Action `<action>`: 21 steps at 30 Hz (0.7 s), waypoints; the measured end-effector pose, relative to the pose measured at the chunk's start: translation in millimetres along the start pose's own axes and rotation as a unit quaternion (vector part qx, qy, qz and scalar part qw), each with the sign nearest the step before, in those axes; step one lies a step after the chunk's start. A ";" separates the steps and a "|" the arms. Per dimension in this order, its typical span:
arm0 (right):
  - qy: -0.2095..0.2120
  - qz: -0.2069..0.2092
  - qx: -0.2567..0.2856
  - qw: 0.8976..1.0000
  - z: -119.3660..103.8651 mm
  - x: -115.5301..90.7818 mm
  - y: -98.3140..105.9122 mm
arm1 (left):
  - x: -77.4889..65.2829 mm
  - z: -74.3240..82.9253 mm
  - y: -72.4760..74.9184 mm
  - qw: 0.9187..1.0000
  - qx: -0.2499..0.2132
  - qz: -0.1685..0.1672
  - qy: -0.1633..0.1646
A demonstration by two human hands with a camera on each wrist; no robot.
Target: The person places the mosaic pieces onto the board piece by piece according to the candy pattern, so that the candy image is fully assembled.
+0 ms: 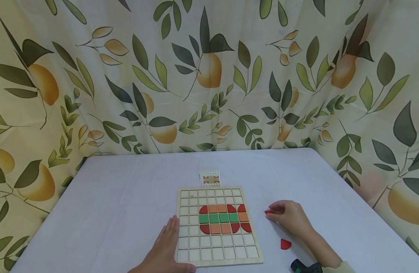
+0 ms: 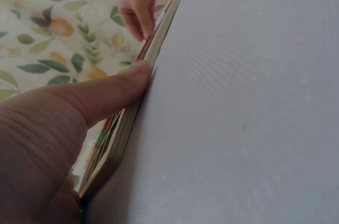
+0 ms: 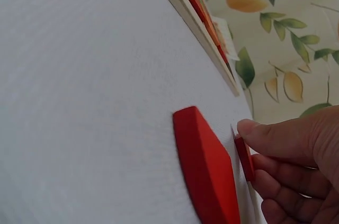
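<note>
A wooden grid board [image 1: 216,261] lies on the white table, with green, orange and red tiles laid in three rows across its middle. Many tiles at the row ends are red with one rounded corner. My left hand [image 1: 163,246] rests against the board's left edge with straight fingers, its thumb at the near edge. To the right of the board, my right hand [image 1: 289,218] pinches a small red tile [image 3: 244,159] between thumb and fingers, close over the tabletop. Another red tile [image 1: 286,244], with a rounded corner, lies nearer on the cloth.
Behind the board lies a small card [image 1: 210,178] printed with a grid and a coloured pattern. A dark device [image 1: 306,266] sits by the right wrist. A curtain [image 1: 209,113] with leaves and fruit hangs behind the table [image 1: 127,189].
</note>
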State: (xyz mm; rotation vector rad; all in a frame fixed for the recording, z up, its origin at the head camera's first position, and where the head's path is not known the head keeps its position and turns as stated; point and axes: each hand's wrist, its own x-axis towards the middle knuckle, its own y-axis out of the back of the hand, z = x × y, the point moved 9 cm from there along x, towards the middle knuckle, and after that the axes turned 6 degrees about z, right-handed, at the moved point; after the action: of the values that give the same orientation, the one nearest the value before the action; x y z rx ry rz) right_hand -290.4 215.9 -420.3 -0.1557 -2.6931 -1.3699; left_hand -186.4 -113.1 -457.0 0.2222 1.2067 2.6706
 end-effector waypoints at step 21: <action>0.077 -0.099 0.023 0.992 -4.7 -2.7 -4.3 | 0.3 1.5 0.7 1.000 0.008 -0.006 0.001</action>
State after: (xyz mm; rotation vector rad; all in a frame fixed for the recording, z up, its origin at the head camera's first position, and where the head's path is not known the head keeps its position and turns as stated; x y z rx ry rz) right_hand -288.0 209.4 -421.4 0.2183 -2.6663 -1.3060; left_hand -186.5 -112.4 -455.5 0.2155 1.2276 2.6519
